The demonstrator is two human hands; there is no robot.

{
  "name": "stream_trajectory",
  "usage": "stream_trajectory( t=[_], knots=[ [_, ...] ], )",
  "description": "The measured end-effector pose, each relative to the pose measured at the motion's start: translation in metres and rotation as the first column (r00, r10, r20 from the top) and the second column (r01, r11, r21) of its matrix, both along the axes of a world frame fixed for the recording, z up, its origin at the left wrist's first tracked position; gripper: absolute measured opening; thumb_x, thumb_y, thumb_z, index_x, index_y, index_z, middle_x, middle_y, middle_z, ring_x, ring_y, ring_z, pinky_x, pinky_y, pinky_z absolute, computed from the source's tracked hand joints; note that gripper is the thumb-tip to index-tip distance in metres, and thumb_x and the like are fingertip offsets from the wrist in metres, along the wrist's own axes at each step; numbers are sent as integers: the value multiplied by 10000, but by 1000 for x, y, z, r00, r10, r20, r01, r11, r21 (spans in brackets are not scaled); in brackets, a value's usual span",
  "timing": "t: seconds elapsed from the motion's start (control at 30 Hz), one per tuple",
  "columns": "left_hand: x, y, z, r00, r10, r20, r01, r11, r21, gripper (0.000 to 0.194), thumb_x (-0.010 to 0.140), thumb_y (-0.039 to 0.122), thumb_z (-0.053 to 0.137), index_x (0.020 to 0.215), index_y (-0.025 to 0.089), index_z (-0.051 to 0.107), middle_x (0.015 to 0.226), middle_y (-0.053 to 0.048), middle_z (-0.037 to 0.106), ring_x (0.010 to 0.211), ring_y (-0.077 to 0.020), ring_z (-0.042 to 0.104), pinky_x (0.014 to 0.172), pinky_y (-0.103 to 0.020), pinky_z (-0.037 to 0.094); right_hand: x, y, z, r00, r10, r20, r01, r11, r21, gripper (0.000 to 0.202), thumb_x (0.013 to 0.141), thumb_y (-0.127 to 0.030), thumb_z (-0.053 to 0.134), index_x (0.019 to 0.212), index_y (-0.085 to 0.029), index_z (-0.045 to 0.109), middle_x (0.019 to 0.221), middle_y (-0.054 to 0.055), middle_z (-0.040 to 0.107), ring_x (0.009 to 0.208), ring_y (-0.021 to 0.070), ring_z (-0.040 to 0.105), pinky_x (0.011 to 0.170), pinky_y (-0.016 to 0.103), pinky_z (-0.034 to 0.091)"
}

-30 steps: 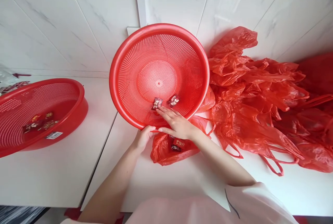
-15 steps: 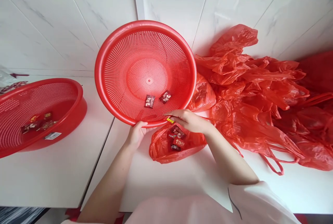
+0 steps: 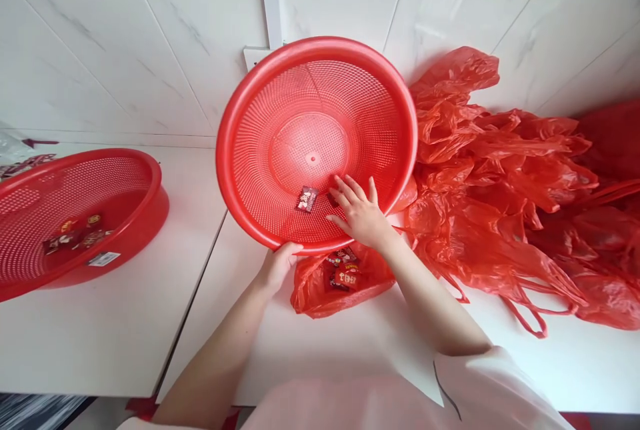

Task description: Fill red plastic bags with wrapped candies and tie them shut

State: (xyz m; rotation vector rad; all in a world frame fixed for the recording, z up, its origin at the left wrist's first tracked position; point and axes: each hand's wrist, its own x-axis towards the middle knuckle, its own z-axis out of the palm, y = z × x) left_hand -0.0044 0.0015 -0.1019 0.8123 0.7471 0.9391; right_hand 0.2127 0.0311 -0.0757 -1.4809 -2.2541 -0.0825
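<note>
A round red perforated plastic basket point(image 3: 313, 133) is tilted with its mouth toward me. My left hand point(image 3: 277, 267) grips its front rim, thumb on top. Inside the basket, my right hand point(image 3: 361, 211) has its fingers spread over a dark packet point(image 3: 332, 198) that they partly cover. Another small dark red packet point(image 3: 307, 199) lies to the left of those fingers. Below the front rim, an open red plastic bag point(image 3: 315, 290) rests on the table. Several small wrapped packets point(image 3: 347, 279) lie in the bag, partly hidden by the basket rim and my right forearm.
A second red basket point(image 3: 160, 200) with several small packets in it stands on the left. Several filled red plastic bags point(image 3: 475, 177) are heaped on the right. Behind is a white marbled wall point(image 3: 165, 37); a seam point(image 3: 200, 283) crosses the white tabletop point(image 3: 300, 350).
The tilted basket has moved right, with my left hand on its rim. My right hand has gone from above the bag into the basket, and the yellow-marked packet it held is out of its fingers.
</note>
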Motion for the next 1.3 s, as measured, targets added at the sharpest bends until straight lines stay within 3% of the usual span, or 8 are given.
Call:
stream_trajectory(
  t=[0.2, 0.33, 0.43, 0.6, 0.87, 1.07, 1.2, 1.3],
  knots=[
    [-4, 3, 3, 997, 81, -8, -81, 996, 23, 374, 727, 163, 584, 1087, 134, 678, 1102, -105, 697, 1082, -317, 623, 903, -453, 507, 5, -4, -3, 978, 209, -7, -203, 940, -275, 641, 871, -532, 537, 1377, -142, 477, 1464, 186, 407, 1383, 314, 334, 1145, 552, 199],
    [-9, 9, 5, 997, 80, 19, -81, 996, 40, 383, 739, 165, 557, 1104, 149, 671, 1115, -94, 691, 1085, -300, 621, 891, -437, 514, 12, -8, 13, 901, 392, -188, -433, 839, -330, 440, 887, -291, 560, 1321, -221, 539, 1377, 116, 529, 1276, 253, 491, 1080, 455, 368],
    [-9, 10, 4, 997, 76, 19, -77, 996, 47, 362, 757, 168, 539, 1093, 147, 673, 1080, -91, 701, 1082, -294, 620, 873, -425, 521, 16, -12, 23, 855, 325, -403, -469, 816, -337, 394, 936, -155, 398, 1289, -245, 549, 1250, 63, 628, 1142, 180, 595, 997, 367, 461],
    [-6, 8, 3, 992, 122, 13, -122, 991, 53, 384, 729, 164, 559, 1096, 166, 672, 1082, -75, 701, 1049, -288, 635, 857, -417, 523, 26, -12, 27, 782, 127, -610, -434, 814, -386, 391, 948, -261, 431, 1338, -227, 432, 1069, 50, 671, 958, 162, 646, 889, 355, 519],
    [-6, 8, 6, 991, 132, 37, -135, 989, 65, 407, 728, 155, 541, 1116, 143, 667, 1051, -95, 707, 1026, -299, 644, 853, -432, 524, 41, -11, 30, 795, 15, -606, -436, 709, -554, 236, 882, -376, 549, 1017, -184, 566, 791, 16, 678, 660, 134, 614, 616, 258, 484],
    [-5, 8, 3, 993, 116, 17, -117, 992, 57, 406, 739, 156, 558, 1132, 150, 661, 1073, -90, 702, 1051, -296, 635, 872, -432, 520, 33, -14, 36, 965, 62, -256, -138, 947, -290, 432, 944, -464, 431, 654, -177, 575, 634, 22, 588, 596, 138, 531, 610, 284, 420],
    [-4, 4, 2, 1000, 22, -1, -22, 1000, 22, 412, 737, 149, 568, 1139, 144, 657, 1069, -96, 704, 1081, -311, 620, 899, -461, 505, 11, -12, 26, 966, 159, -204, -184, 977, -108, 315, 957, -412, 430, 1022, -185, 637, 1125, 115, 653, 1058, 240, 577, 907, 390, 455],
    [-3, 1, 1, 998, -58, 7, 58, 998, -13, 403, 743, 146, 566, 1135, 140, 659, 1039, -98, 710, 1096, -323, 609, 908, -481, 499, -6, -12, 13, 966, 234, -109, -243, 967, -79, 446, 935, -420, 477, 1334, -221, 491, 1491, 96, 389, 1379, 281, 324, 1111, 507, 286]
  ],
)
